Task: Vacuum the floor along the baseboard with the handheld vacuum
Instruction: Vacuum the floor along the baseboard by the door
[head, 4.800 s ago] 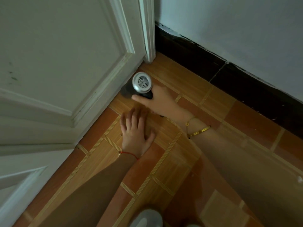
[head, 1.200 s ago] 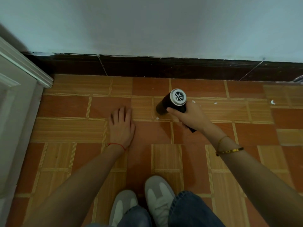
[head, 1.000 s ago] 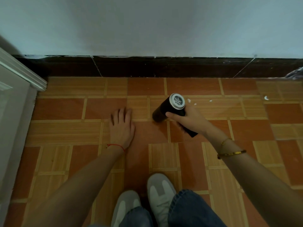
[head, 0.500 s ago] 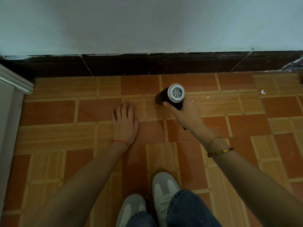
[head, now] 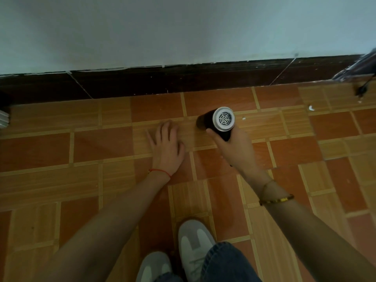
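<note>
Floor (head: pixel 114 145): handheld vacuum (head: pixel 218 122) nozzle leftward

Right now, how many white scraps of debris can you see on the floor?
3 clearly: one white fleck just right of the handheld vacuum, a larger scrap further right, and a tiny bit near the right edge. Others may be hidden.

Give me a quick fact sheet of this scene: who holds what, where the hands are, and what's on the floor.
right hand: grips the handheld vacuum
vacuum position: near the tiled floor, grilled silver end up
left hand: flat on the floor, fingers straight
baseboard: dark strip beyond the vacuum
debris: white flecks to the right
shoes: pale, bottom of view
</note>
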A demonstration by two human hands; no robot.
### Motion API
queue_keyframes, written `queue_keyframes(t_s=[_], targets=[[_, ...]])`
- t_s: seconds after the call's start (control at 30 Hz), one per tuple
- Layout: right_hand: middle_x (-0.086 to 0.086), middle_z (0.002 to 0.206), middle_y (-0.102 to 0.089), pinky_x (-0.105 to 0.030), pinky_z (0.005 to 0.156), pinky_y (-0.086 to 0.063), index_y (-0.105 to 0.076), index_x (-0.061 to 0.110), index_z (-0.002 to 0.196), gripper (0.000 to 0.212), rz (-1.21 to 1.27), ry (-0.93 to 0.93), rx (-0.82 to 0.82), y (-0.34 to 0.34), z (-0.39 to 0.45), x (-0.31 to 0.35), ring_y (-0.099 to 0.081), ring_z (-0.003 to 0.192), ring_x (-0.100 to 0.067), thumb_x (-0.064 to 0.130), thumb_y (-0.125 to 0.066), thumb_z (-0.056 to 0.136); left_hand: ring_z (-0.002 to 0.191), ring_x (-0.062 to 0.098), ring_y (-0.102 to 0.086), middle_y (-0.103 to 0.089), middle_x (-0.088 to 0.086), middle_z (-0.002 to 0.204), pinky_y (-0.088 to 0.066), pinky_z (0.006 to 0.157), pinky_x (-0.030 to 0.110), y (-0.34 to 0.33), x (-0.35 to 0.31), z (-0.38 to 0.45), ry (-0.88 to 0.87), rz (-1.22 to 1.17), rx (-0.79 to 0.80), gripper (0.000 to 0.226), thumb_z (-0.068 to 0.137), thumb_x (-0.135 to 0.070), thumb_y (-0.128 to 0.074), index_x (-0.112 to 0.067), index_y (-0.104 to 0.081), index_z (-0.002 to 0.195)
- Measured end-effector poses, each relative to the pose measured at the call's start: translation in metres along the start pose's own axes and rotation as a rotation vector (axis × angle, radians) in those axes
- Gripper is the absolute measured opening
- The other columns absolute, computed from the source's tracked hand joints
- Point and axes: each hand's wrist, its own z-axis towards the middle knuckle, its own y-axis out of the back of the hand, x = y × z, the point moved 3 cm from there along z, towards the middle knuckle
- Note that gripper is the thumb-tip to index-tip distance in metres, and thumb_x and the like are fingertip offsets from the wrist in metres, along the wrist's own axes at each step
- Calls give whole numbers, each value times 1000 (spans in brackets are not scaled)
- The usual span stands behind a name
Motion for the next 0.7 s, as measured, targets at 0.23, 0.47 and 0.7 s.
queue_keyframes(t_s=[0.23, 0.47, 0.7], targets=[[15, 79, -60, -27, 63, -48, -56, 20, 125, 50, 43, -10, 105, 16, 2, -18, -58, 68, -6, 52, -65, 87, 143, 27, -27, -39, 8, 149, -11, 115, 69, -15, -2, 2, -51, 44, -17, 47, 96, -32, -41, -19, -41, 141], [11, 76, -62, -30, 60, -52, -57, 21, 123, 50, 69, -46, -29, 27, -3, -25, -60, 66, -11, 53, -66, 85, 143, 27, -28, -41, 6, 148, -10, 116, 68, -17, 0, 2, -53, 64, -25, 48, 94, -35, -41, -20, -42, 140], [7, 81, -63, -31, 62, -52, -55, 16, 122, 50, 32, -80, -110, 46, 15, -31, -63, 70, -18, 51, -65, 87, 142, 28, -31, -41, 6, 148, -10, 117, 67, -15, -1, 2, -50, 66, -28, 48, 94, -35, -42, -20, -43, 140]])
